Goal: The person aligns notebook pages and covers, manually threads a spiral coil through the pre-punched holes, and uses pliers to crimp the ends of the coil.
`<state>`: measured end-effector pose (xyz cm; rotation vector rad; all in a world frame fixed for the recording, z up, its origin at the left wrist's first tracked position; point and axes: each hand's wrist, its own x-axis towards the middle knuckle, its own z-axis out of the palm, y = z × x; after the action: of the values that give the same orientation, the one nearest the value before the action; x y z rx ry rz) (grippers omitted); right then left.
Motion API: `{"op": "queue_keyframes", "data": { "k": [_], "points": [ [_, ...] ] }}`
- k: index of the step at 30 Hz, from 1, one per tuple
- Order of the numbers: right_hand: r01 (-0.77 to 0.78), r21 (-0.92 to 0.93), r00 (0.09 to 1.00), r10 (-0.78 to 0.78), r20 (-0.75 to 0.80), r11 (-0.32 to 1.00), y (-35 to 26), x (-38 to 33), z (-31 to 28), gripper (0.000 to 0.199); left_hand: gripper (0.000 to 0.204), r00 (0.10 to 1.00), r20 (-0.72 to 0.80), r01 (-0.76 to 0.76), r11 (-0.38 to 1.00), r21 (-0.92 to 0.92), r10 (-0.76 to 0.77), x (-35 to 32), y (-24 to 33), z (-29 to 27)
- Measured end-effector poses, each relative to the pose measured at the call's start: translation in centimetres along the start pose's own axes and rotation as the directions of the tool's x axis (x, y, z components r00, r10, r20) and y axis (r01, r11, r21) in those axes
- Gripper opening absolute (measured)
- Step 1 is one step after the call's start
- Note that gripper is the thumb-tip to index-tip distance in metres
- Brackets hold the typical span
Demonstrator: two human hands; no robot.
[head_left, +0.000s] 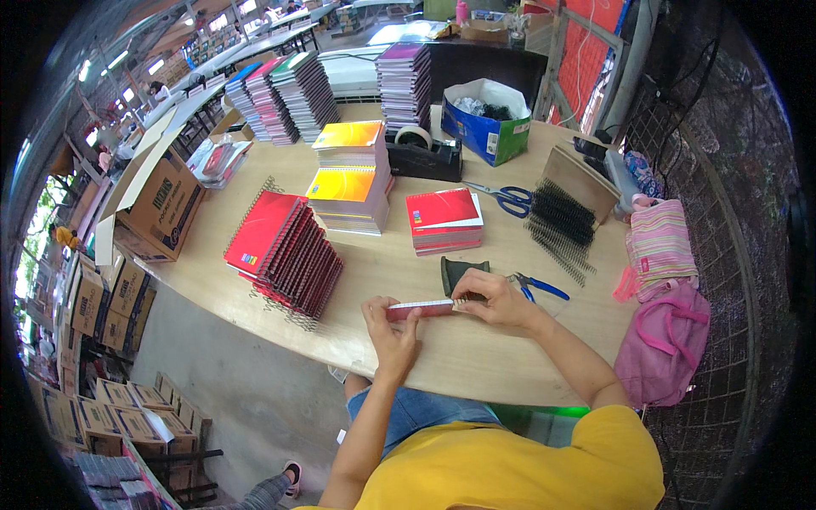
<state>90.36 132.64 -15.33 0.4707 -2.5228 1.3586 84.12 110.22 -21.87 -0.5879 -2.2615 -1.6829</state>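
A small notebook [421, 311] with a reddish cover is held edge-up over the table's front. My left hand [391, 334] is closed round its left end. At the opposite end my right hand [486, 299] pinches what looks like a dark spiral wire against the white page edge; the fingers partly hide it. Just beyond the right hand sits a dark green block with a curved top [460, 270]. Blue-handled pliers [544, 287] lie to the right of that hand. Farther back is a short stack of red notebooks [444, 223].
A tall stack of red notebooks with wire coils [285, 251] stands left, beside yellow notebooks [347, 191]. Scissors [510, 200], a pile of black coils [561, 223], a tape dispenser [425, 158] and a blue-green box [484, 127] lie behind. A pink bag [667, 344] hangs at the right edge.
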Motion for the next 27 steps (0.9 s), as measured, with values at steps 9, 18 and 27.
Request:
{"op": "queue_keyframes", "data": {
  "k": [9, 18, 27],
  "points": [
    [-0.141, -0.087, 0.989, 0.144, 0.03, 0.986, -0.9, 0.2, 0.6, 0.013, 0.036, 0.999, -0.021, -0.027, 0.999, 0.036, 0.027, 0.1, -0.3, 0.2],
    [-0.044, -0.384, 0.999, 0.046, -0.003, 0.922, -0.5, 0.5, 1.9, 0.015, 0.037, 0.999, -0.009, -0.038, 0.999, 0.039, 0.039, 0.1, 0.0, 0.0],
    [-0.035, -0.484, 0.999, 0.013, -0.048, 0.874, -0.2, 0.3, 3.0, 0.032, 0.038, 1.0, 0.013, -0.029, 0.999, 0.039, 0.028, 0.0, -0.1, 0.2]
  ]
}}
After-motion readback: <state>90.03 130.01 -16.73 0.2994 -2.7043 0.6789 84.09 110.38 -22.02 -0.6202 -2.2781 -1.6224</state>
